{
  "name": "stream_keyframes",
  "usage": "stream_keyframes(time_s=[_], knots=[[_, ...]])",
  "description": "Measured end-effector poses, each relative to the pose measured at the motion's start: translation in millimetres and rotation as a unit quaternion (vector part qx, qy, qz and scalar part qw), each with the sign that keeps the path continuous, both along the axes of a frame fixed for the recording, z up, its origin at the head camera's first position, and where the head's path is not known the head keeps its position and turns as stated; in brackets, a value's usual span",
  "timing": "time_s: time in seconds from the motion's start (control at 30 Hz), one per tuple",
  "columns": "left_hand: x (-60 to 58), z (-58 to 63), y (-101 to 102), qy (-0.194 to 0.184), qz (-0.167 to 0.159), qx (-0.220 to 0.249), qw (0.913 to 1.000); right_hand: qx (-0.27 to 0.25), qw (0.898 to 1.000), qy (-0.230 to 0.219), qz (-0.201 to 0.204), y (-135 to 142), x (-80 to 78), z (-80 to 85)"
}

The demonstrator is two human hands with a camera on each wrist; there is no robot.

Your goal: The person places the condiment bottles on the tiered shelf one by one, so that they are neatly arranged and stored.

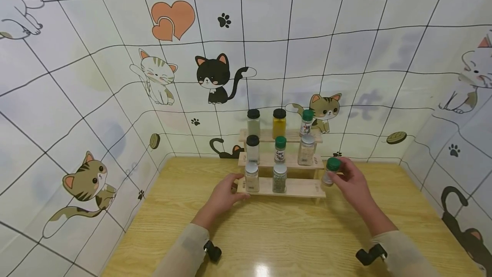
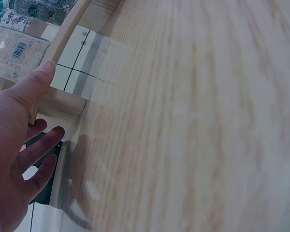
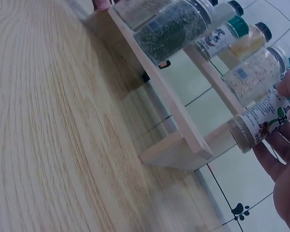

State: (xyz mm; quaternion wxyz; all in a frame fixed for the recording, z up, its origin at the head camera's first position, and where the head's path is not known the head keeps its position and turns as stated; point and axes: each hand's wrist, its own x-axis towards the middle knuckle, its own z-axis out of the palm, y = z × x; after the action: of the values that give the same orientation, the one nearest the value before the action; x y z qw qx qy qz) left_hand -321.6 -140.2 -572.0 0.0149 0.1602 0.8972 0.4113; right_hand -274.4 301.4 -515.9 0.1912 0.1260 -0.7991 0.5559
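A three-tier wooden spice rack (image 1: 296, 188) stands at the back of the table and carries several spice jars. My left hand (image 1: 232, 187) rests against the rack's left end at the bottom tier. In the left wrist view its thumb (image 2: 41, 77) lies on the rack's edge (image 2: 63, 101) with the fingers (image 2: 43, 145) fairly straight. My right hand (image 1: 342, 174) holds a small green-capped jar (image 1: 330, 170) just beside the right end of the bottom tier. In the right wrist view the labelled jar (image 3: 258, 123) sits between my fingers (image 3: 280, 145), close to the shelf (image 3: 154, 92).
The bottom tier holds a pale-spice jar (image 1: 251, 176) and a green-herb jar (image 1: 279, 177); its right end (image 1: 309, 188) is bare. The rack stands on a wooden table (image 1: 276, 230). Cat-patterned walls enclose the table at the back and on both sides.
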Motion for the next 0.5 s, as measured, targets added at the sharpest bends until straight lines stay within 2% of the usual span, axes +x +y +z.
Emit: stream_keyframes(time_s=[0.17,0.5], knots=[[0.1,1.0,0,-0.001,0.001,0.002,1.0000,0.004,1.000,0.006,0.027,-11,-1.7,3.1],[-0.2,0.2,0,0.004,-0.001,0.001,1.0000,0.040,0.998,-0.003,0.044,-29,-4.2,-0.1]])
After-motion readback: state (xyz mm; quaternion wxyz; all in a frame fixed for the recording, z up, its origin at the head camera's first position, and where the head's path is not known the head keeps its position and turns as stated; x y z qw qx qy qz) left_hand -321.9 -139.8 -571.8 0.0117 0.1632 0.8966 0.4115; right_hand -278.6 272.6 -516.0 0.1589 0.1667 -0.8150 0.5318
